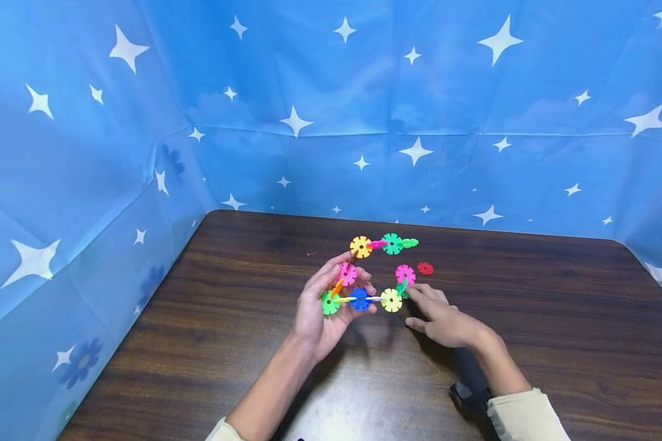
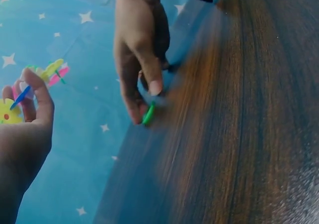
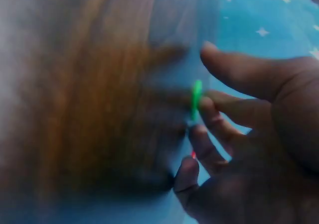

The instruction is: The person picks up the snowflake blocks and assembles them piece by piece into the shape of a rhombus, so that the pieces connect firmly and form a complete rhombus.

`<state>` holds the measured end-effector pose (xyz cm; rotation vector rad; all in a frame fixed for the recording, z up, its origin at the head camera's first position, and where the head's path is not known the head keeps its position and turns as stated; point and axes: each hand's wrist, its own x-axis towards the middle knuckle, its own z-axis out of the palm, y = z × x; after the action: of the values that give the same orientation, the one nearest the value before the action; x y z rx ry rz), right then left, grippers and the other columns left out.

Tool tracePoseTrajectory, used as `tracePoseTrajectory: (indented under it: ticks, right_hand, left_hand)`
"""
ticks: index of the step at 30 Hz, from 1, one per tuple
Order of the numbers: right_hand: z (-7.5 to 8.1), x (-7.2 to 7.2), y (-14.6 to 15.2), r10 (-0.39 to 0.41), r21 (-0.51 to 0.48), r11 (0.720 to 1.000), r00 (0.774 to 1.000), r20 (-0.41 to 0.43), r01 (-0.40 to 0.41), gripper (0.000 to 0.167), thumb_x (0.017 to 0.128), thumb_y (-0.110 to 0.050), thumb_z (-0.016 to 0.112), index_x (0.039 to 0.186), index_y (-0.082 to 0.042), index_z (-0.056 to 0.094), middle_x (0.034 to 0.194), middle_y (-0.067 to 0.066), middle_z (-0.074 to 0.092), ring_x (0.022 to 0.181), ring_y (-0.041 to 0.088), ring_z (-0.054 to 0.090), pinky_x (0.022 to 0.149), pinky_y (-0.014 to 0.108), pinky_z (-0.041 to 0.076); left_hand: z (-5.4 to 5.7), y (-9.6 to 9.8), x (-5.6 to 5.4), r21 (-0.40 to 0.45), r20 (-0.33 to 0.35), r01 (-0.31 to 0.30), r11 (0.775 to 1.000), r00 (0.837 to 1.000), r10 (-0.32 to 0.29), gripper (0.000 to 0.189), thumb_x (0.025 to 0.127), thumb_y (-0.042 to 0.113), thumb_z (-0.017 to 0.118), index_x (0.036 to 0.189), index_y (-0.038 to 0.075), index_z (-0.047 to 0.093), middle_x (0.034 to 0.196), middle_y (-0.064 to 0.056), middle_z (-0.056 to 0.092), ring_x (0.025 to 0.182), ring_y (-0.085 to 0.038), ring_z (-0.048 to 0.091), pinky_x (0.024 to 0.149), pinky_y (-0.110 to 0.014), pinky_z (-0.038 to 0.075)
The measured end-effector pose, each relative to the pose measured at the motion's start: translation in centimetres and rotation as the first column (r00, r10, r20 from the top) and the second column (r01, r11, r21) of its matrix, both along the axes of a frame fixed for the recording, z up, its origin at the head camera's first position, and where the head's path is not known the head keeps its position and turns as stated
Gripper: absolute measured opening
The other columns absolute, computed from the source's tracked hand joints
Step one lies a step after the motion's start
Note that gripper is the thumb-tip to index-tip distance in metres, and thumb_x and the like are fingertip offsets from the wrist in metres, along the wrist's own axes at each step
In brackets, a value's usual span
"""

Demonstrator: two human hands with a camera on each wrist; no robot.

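Observation:
My left hand [image 1: 322, 306] holds a bent chain of interlocking plastic snowflake discs [image 1: 360, 299], fingers curled about its left side. Green, yellow, blue, white, pink and orange discs make it up, joined edge to edge. One end has a green disc [image 1: 410, 243], the other a pink disc [image 1: 405, 275]. To the right, my right hand [image 1: 447, 321] reaches down at the table, its fingertips at a loose green disc [image 2: 149, 113] seen edge-on. In the right wrist view the thumb stands apart from that green disc [image 3: 197, 99]. A red disc [image 1: 425, 268] lies just beyond the right fingers.
The brown wood-grain table [image 1: 557, 318] stretches out on both sides of the hands. Behind it and on the left hangs a blue curtain [image 1: 447, 92] with white stars. A black strap device [image 1: 469, 395] sits at the right wrist.

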<state>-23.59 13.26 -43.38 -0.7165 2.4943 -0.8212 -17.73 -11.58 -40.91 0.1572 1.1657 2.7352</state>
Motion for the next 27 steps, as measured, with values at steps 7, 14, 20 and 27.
tracePoseTrajectory:
  ticks: [7,14,20,27]
  right_hand:
    - [-0.6,1.8,1.1,0.021,-0.055,0.998,0.999,-0.042,-0.024,0.026,0.105,-0.013,0.069,0.128,-0.004,0.059,0.122,0.013,0.051,0.104,0.022,0.046,0.087,0.036,0.048]
    - [-0.4,2.1,1.2,-0.006,0.0,1.0,0.99,-0.142,0.006,0.016,0.1,-0.005,0.075,0.103,-0.012,0.06,0.103,0.004,0.053,0.089,0.014,0.045,0.074,0.028,0.043]
    - [-0.1,1.6,1.1,-0.081,0.001,0.997,0.989,-0.126,0.082,0.018,0.1,-0.009,0.075,0.103,-0.008,0.058,0.093,0.003,0.057,0.081,0.015,0.048,0.069,0.029,0.041]
    - [1.6,0.8,2.3,-0.269,-0.413,0.887,0.958,-0.1,0.206,0.009,0.105,0.001,0.064,0.114,0.0,0.061,0.093,0.016,0.068,0.074,0.017,0.065,0.061,0.03,0.056]
  left_hand:
    - [-0.2,0.4,0.0,0.0,0.015,0.024,1.0,1.0,-0.024,0.038,0.114,0.02,0.032,0.146,0.016,0.052,0.106,0.0,0.076,0.088,-0.018,0.073,0.073,-0.035,0.065]
    - [-0.2,0.5,0.0,-0.016,0.006,0.05,0.999,0.999,-0.05,0.037,0.113,0.019,0.033,0.145,0.015,0.052,0.105,0.0,0.076,0.088,-0.018,0.074,0.072,-0.035,0.064]
    - [-0.3,0.5,0.1,-0.026,0.006,0.051,0.998,0.999,-0.051,0.04,0.113,0.018,0.033,0.148,0.012,0.049,0.104,0.0,0.076,0.086,-0.019,0.073,0.07,-0.035,0.063]
    - [-0.2,0.6,0.2,-0.024,0.001,0.057,0.998,0.998,-0.057,0.04,0.113,0.018,0.033,0.149,0.012,0.049,0.104,-0.001,0.075,0.086,-0.019,0.074,0.07,-0.034,0.064]
